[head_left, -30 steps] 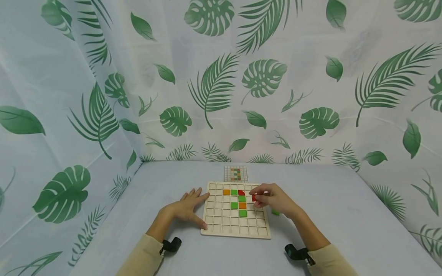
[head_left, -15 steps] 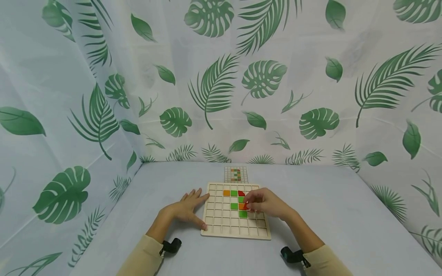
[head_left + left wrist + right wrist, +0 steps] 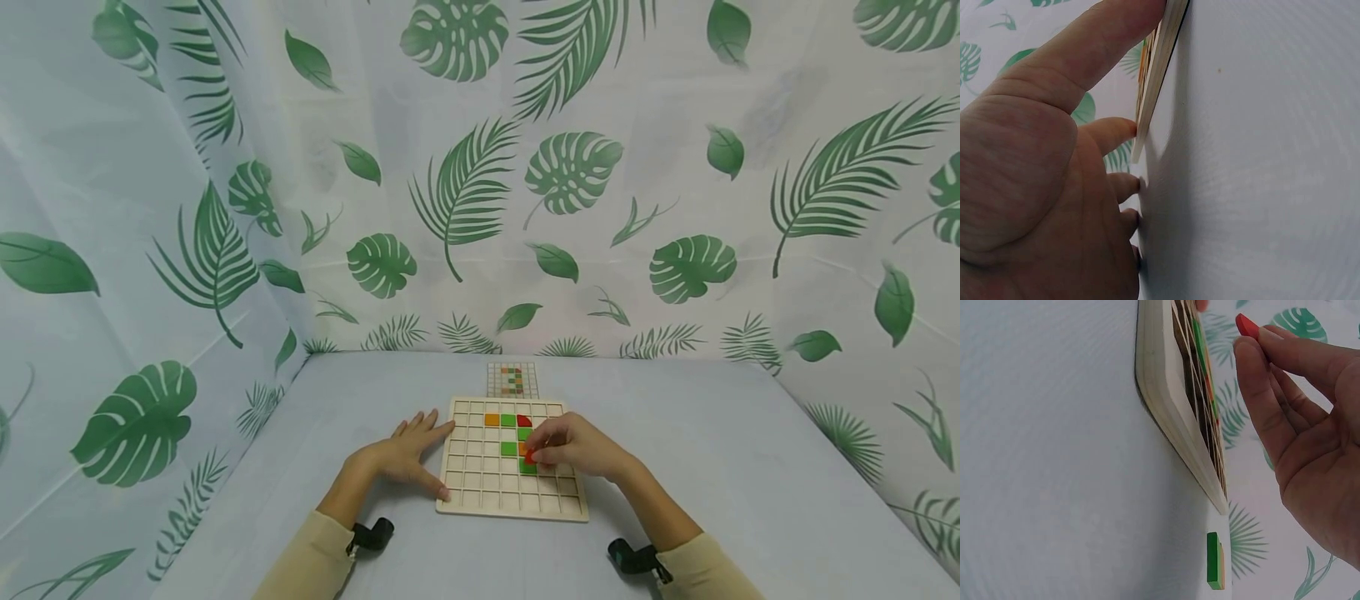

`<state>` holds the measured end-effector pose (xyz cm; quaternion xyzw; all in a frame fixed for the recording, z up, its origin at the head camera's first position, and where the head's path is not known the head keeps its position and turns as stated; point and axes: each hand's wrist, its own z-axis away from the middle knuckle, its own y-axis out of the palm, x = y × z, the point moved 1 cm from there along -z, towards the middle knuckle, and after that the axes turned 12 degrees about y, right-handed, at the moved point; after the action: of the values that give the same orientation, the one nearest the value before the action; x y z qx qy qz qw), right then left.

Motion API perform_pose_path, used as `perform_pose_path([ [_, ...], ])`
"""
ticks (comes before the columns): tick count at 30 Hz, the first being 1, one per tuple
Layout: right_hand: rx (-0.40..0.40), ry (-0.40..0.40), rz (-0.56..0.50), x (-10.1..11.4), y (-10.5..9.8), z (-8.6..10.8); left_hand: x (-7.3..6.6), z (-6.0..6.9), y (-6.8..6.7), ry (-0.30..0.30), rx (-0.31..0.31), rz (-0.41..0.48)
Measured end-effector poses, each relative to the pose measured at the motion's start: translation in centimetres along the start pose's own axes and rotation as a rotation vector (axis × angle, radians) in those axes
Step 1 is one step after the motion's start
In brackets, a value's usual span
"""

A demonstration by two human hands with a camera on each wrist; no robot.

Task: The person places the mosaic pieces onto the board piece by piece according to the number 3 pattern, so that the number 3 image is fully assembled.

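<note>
A wooden grid board [image 3: 480, 492] lies on the table, with several green and orange square tiles and a red rounded tile [image 3: 524, 421] set in its cells. My left hand [image 3: 405, 454] rests at the board's left side, fingers spread, thumb and index finger touching its edge. Over the board's right half, my right hand [image 3: 577, 446] pinches a red tile [image 3: 1247, 326] between thumb and fingertips. In the right wrist view that tile is held above the board's surface. In the head view it overlaps the lower green tile [image 3: 527, 467].
Behind the board lies a small pattern card [image 3: 513, 379] printed with a coloured grid. A green tile [image 3: 1213, 561] and an orange-edged piece beside it lie on the table past the board's edge in the right wrist view. Leaf-patterned cloth [image 3: 480, 208] stands behind the table.
My right hand has carried the red tile leftward from the board's right side, then slightly down over the lower coloured tiles. The left hand has stayed in place.
</note>
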<state>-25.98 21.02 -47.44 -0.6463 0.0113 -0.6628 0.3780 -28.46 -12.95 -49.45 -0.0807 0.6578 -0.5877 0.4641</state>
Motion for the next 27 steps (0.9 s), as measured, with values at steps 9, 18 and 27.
perform_pose_path([
  [9, 0.059, -0.045, 0.06, 0.0, 0.6, -0.3, -0.1, 0.0, 0.0, 0.004, -0.006, 0.015],
  [18, 0.105, -0.057, 0.087, 0.3, 1.1, -0.1, -0.1, 0.1, -0.1, 0.003, -0.002, 0.016],
  [27, 0.14, -0.049, 0.086, 0.4, 1.4, -0.1, -0.1, 0.1, -0.1, 0.004, 0.001, 0.015],
])
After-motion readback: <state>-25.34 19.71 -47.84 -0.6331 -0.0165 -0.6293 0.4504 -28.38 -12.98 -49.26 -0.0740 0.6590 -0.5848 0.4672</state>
